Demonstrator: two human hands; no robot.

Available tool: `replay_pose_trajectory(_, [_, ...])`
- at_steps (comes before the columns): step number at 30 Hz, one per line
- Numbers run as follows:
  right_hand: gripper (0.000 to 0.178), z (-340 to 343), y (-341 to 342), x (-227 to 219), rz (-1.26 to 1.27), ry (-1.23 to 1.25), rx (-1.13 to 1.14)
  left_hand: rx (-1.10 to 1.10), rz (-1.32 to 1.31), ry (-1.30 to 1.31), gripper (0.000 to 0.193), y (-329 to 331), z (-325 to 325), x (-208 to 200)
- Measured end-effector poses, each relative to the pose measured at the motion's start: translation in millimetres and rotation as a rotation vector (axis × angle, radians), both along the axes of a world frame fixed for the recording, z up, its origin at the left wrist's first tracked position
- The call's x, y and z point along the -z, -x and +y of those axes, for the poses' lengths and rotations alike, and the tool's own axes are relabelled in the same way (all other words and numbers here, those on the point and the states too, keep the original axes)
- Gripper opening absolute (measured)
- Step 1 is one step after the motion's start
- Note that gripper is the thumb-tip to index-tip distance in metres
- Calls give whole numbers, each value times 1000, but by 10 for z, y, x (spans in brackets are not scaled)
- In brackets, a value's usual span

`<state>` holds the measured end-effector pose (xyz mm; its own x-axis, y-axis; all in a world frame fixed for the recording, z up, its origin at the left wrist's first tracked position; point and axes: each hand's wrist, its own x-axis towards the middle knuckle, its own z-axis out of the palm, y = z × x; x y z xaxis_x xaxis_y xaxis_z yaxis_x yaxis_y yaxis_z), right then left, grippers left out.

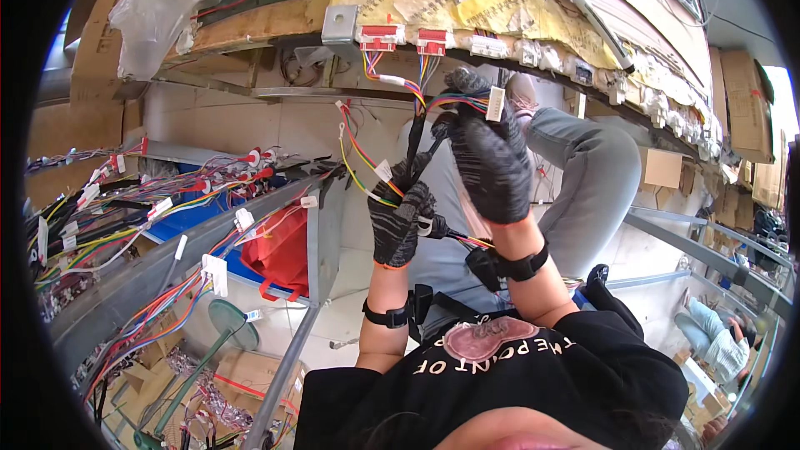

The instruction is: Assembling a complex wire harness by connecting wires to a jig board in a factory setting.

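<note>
Shirt (pixel 517 377) nearest; the left hand (pixel 398 229) clamps the harness (pixel 417 133), probably steadying it; the right hand (pixel 493 158) blurs, grip unclear.

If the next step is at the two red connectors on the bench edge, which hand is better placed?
Probably the right hand: it reaches higher, closer to the red connectors, while the left hand sits lower, holding the dark wire bundle.
</note>
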<state>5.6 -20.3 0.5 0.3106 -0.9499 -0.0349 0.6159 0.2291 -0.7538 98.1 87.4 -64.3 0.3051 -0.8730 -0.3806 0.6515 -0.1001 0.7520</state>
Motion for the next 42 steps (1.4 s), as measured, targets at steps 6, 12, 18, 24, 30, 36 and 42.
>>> replay_pose_trajectory(6, [30, -150, 110, 92, 62, 171, -32, -1, 11, 30, 35, 26, 15, 31])
replay_pose_trajectory(12, [17, -319, 134, -117, 849, 202, 58, -42, -107, 19, 34, 99, -83, -115])
replay_pose_trajectory(18, [19, -442, 177, -75, 848, 356, 20, 12, -90, 17, 34, 84, -122, -66])
replay_pose_trajectory(24, [21, -520, 192, -146, 707, 105, -85, -17, -88, -19, 35, 105, -129, -35])
replay_pose_trajectory(30, [20, -580, 205, -117, 480, -183, -104, 7, -29, 42, 35, 126, -147, 33])
replay_pose_trajectory(36, [44, -572, 618, -94, 787, -65, -196, 45, 0, 96, 35, 122, -165, -15])
replay_pose_trajectory(42, [36, -269, 757, 186, 978, -44, -292, 146, 152, 185, 39, 149, -214, 133])
